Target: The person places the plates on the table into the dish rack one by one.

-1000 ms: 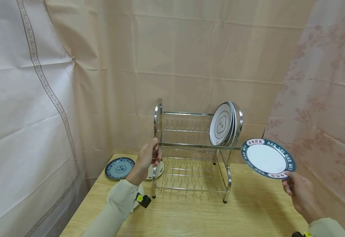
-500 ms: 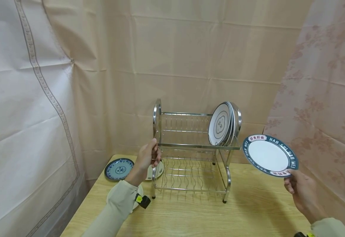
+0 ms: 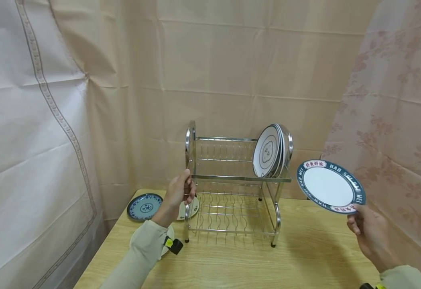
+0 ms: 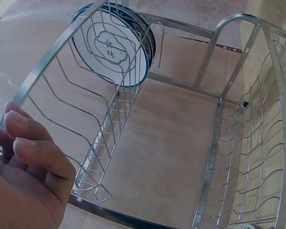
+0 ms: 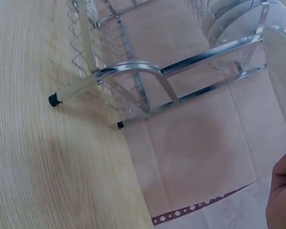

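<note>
My right hand (image 3: 371, 237) pinches the near edge of a white plate with a dark teal lettered rim (image 3: 327, 186), tilted in the air right of the metal dish rack (image 3: 239, 178). In the right wrist view, part of this hand (image 5: 282, 193) shows at the right edge. By the rack's left front corner is my left hand (image 3: 174, 200); its fingers (image 4: 40, 148) are loosely curled with nothing seen in them, and whether it touches the rack is unclear. Several patterned plates (image 3: 267, 151) lean upright at the right end of the upper tier.
Left of the rack, a blue patterned plate (image 3: 146, 206) lies on the wooden table (image 3: 232, 263). A pale plate (image 3: 194, 208) sits behind my left hand, another (image 3: 137, 235) partly under the forearm. Cloth curtains (image 3: 224, 72) surround the table.
The plate in my right hand has moved slightly up and to the right, away from the rack. My left hand keeps its place by the rack's corner. The head view has shifted a little.
</note>
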A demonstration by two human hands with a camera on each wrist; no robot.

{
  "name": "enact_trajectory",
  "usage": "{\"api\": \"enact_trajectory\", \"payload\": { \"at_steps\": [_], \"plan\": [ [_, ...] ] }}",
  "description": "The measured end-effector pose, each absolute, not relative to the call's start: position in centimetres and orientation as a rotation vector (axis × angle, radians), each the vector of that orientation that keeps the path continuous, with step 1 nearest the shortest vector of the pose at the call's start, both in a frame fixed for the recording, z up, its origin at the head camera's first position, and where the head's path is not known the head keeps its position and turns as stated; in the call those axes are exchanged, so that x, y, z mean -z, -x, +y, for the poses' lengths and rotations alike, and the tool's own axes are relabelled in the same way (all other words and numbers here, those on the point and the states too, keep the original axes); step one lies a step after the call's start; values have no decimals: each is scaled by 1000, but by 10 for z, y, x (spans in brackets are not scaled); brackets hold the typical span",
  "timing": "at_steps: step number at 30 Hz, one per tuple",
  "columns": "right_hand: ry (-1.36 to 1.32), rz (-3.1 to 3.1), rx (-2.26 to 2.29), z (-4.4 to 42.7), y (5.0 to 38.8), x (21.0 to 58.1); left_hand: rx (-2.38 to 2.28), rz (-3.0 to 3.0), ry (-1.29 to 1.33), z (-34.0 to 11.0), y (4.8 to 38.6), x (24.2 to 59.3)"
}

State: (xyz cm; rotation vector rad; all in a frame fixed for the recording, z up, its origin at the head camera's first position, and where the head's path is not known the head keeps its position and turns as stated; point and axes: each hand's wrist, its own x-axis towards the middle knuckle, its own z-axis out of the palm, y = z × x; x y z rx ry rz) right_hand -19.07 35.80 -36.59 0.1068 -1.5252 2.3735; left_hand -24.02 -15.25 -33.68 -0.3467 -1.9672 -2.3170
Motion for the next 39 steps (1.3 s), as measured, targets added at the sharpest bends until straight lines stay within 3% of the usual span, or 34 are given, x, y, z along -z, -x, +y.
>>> {"api": "enact_trajectory", "payload": {
  "at_steps": [39],
  "plan": [
    [-350, -1302, -2473, 336, 172, 328, 2313, -1979, 365, -153, 240, 337]
  ]
}}
